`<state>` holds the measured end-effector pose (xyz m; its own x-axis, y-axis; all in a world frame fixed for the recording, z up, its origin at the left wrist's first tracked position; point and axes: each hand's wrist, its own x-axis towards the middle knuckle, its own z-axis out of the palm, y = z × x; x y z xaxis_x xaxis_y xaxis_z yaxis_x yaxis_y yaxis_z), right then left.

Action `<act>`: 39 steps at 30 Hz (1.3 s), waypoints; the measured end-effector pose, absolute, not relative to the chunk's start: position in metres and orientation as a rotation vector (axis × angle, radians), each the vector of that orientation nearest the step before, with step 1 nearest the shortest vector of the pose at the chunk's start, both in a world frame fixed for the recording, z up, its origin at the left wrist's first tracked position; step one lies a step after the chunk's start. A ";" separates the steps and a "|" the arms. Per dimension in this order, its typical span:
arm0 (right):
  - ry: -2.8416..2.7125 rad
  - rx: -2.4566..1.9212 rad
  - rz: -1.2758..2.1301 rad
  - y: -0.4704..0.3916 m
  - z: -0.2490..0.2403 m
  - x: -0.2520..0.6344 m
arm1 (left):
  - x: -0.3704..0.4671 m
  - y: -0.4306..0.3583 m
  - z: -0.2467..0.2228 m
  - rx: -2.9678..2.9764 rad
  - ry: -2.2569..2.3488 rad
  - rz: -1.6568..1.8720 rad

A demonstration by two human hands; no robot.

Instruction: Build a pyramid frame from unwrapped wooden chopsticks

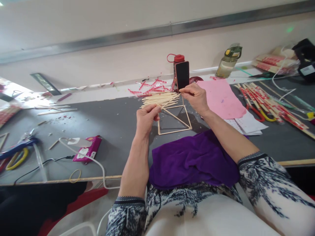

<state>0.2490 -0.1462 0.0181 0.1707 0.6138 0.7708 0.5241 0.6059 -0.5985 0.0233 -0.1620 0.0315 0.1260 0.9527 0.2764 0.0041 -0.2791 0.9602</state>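
A frame of thin wooden sticks point(174, 132), four-sided with a diagonal stick point(175, 117) across it, lies on the dark table. My left hand point(147, 118) is closed in a pinch at the frame's far left corner, where stick ends meet. Above the far right corner, my right hand point(196, 98) pinches the end of a thin stick; its other end is hard to trace against the pile. A pile of loose wooden sticks point(157, 99) lies just behind the frame. On the near side, a purple cloth point(192, 157) covers the table edge and my lap.
A phone point(182, 76) leans on a red-capped bottle point(178, 58). Pink paper point(221, 100), scissors point(256, 114) and wrapped sticks point(273, 101) lie right. Left are pliers point(22, 142), a purple packet point(90, 150) and a white cable point(100, 167). A green-lidded bottle point(227, 62) stands behind.
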 end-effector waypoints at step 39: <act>-1.492 -1.104 0.059 -0.152 0.021 0.248 | 0.021 -0.165 0.034 1.481 0.955 1.243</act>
